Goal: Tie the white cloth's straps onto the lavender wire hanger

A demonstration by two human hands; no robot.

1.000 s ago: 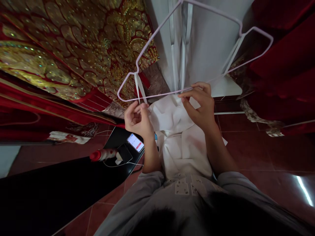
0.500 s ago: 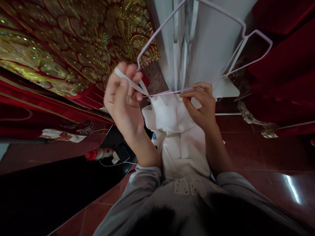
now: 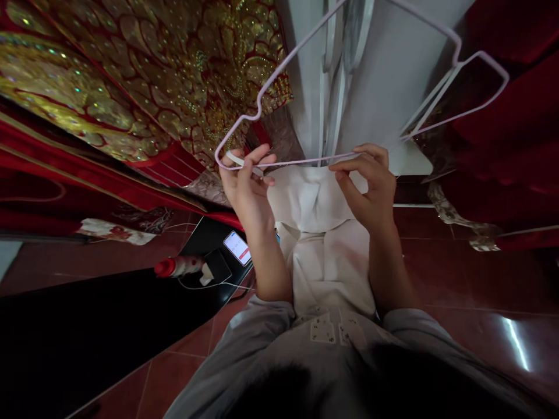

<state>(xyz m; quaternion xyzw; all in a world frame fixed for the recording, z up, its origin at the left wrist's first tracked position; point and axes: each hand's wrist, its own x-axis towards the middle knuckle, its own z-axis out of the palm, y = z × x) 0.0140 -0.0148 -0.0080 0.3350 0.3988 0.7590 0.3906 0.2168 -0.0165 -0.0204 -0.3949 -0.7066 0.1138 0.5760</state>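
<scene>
- Hanger [image 3: 259,105] is running lengthwise left to right before me, top pointing far.
- My left hand [image 3: 251,198] is holding its fingers apart at the left end, white strap [image 3: 236,158] crossing them.
- My right hand [image 3: 371,183] is gripping the bottom bar [image 3: 305,160]; white garment [image 3: 312,195] is lying nearer.

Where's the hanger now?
In the head view, the hanger spans upper middle and right, its lower bar at the left hand and right hand.

Shows lilac on hanger [image 3: 301,49], white on garment [image 3: 301,195], scalloped red-and-gold on costume [image 3: 218,64], black on table [image 3: 87,326], red on bottle cap [image 3: 164,267] at its far edge.
</scene>
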